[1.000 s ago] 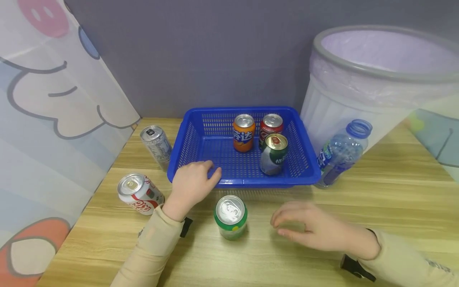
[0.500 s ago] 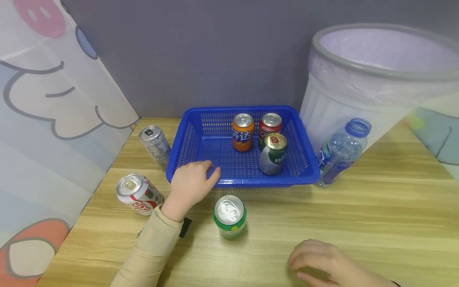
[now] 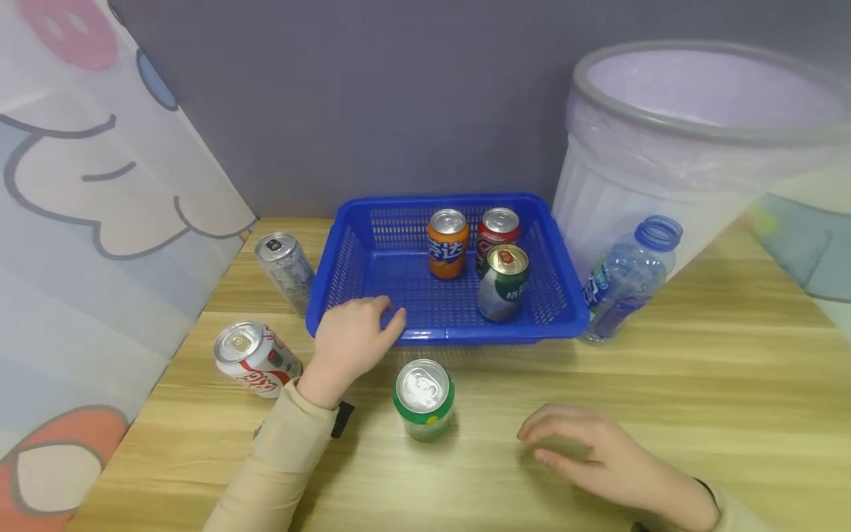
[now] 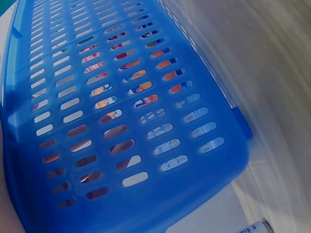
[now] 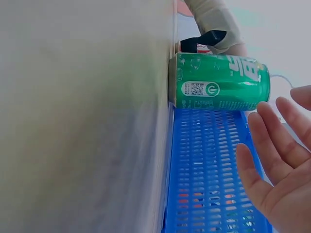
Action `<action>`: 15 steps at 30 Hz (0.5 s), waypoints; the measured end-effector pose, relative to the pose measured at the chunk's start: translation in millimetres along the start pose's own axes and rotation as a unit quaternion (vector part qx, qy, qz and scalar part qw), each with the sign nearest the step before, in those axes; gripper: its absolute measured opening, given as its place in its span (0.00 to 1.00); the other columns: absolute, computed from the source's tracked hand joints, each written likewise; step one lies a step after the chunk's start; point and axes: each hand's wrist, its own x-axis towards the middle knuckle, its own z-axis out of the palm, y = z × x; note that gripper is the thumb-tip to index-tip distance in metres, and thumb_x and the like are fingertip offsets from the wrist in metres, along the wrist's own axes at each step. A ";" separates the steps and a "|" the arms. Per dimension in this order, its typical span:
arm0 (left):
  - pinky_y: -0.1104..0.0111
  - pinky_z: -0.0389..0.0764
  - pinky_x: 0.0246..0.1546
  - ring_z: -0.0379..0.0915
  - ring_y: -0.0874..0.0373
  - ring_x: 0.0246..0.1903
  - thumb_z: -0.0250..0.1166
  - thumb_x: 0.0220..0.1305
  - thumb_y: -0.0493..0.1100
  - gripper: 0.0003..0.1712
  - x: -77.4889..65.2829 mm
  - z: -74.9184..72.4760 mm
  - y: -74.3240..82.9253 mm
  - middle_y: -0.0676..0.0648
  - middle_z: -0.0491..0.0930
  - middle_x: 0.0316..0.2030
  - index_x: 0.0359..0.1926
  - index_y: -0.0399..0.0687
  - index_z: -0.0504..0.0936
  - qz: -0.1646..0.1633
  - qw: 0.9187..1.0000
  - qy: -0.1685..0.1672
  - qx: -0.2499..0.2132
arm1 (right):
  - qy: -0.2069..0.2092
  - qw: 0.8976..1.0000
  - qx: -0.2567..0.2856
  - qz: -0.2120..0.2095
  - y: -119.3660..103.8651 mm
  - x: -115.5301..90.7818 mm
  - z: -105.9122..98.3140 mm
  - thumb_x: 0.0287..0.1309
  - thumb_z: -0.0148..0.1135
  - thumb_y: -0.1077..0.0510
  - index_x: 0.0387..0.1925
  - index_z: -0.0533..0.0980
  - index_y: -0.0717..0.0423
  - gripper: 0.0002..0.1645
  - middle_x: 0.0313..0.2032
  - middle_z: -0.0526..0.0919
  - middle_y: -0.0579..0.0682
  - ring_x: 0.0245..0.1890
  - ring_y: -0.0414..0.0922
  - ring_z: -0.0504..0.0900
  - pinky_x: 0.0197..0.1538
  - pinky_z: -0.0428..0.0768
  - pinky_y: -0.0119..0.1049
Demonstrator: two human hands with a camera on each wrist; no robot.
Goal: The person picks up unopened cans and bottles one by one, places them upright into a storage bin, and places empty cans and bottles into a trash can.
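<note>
My left hand (image 3: 355, 336) grips the front rim of the blue plastic basket (image 3: 425, 337) near its left corner, fingers curled over the edge. In the left wrist view the basket's slotted wall (image 4: 131, 189) fills most of the picture. Inside the basket stand an orange soda can (image 3: 448, 251), a red can (image 3: 497, 229) and a dark green can (image 3: 501, 292), all toward the right. On the table in front is a green soda can (image 3: 425, 414), upright. To its right my right hand (image 3: 598, 454) hovers with relaxed fingers, holding nothing; the right wrist view shows its fingers (image 5: 272, 136) apart from that can.
Left of the basket stand a silver can (image 3: 289, 273) and a white-and-red cola can (image 3: 262, 362), beside my left forearm. A clear plastic bottle (image 3: 628, 273) with a blue label stands at the basket's right. Behind it is a white bin (image 3: 618, 174) with a liner.
My right hand drew back toward the front right, then came partway back toward the green can. The left hand keeps its hold on the basket rim, and the cans stay put.
</note>
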 end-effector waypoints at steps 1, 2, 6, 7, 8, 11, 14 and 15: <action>0.65 0.69 0.15 0.79 0.50 0.22 0.53 0.64 0.56 0.22 0.2 0.7 0.5 0.47 0.84 0.27 0.34 0.44 0.84 0.002 1.000 0.000 -0.002 | -0.003 1.000 -0.003 0.012 1.8 3.4 0.4 0.51 0.65 0.68 0.43 0.78 0.53 0.17 0.41 0.83 0.46 0.43 0.39 0.81 0.54 0.73 0.24; 0.66 0.69 0.14 0.79 0.50 0.22 0.53 0.64 0.56 0.22 0.2 1.3 0.9 0.47 0.84 0.27 0.34 0.45 0.84 0.004 1.000 0.001 -0.002 | -0.005 1.000 -0.002 0.018 3.9 6.7 1.2 0.49 0.66 0.69 0.43 0.78 0.53 0.18 0.41 0.83 0.47 0.43 0.39 0.81 0.54 0.73 0.24; 0.66 0.69 0.14 0.78 0.51 0.21 0.54 0.64 0.56 0.21 0.3 1.7 1.8 0.48 0.84 0.26 0.34 0.45 0.84 0.004 1.000 0.006 0.004 | -0.011 1.000 -0.005 0.028 11.5 21.1 5.0 0.47 0.68 0.66 0.46 0.77 0.54 0.21 0.42 0.83 0.49 0.45 0.41 0.81 0.55 0.73 0.27; 0.66 0.69 0.14 0.78 0.51 0.21 0.54 0.64 0.56 0.21 0.4 1.6 1.8 0.48 0.84 0.26 0.34 0.45 0.84 0.004 1.000 0.007 0.005 | -0.011 1.000 -0.003 0.029 13.3 24.8 6.3 0.47 0.69 0.66 0.46 0.77 0.55 0.21 0.42 0.83 0.49 0.46 0.41 0.80 0.55 0.74 0.28; 0.65 0.69 0.15 0.78 0.51 0.21 0.54 0.64 0.56 0.21 0.5 1.5 1.7 0.48 0.84 0.26 0.34 0.45 0.84 0.003 1.000 0.008 0.007 | -0.012 0.999 -0.001 0.032 15.0 28.5 7.5 0.47 0.69 0.65 0.47 0.76 0.55 0.22 0.43 0.82 0.50 0.46 0.42 0.80 0.54 0.74 0.29; 0.65 0.70 0.15 0.78 0.50 0.22 0.54 0.64 0.56 0.21 0.7 1.1 1.4 0.48 0.84 0.26 0.34 0.45 0.84 0.003 1.000 0.006 0.006 | -0.022 0.998 0.016 0.061 19.1 38.9 11.3 0.46 0.70 0.64 0.48 0.75 0.57 0.25 0.45 0.81 0.51 0.47 0.41 0.79 0.54 0.75 0.32; 0.65 0.69 0.15 0.78 0.50 0.22 0.53 0.64 0.56 0.21 0.7 0.8 0.9 0.48 0.84 0.26 0.34 0.45 0.84 0.000 1.000 0.003 0.004 | -0.038 0.993 0.043 0.103 22.3 47.9 16.1 0.47 0.71 0.62 0.51 0.73 0.60 0.27 0.47 0.80 0.53 0.49 0.41 0.78 0.54 0.76 0.35; 0.65 0.69 0.15 0.78 0.50 0.22 0.53 0.64 0.56 0.21 0.7 0.8 0.7 0.48 0.84 0.26 0.34 0.45 0.84 -0.001 1.000 0.002 0.005 | -0.044 0.990 0.056 0.119 22.8 50.9 17.7 0.47 0.71 0.61 0.52 0.73 0.60 0.28 0.48 0.80 0.54 0.50 0.42 0.78 0.54 0.76 0.36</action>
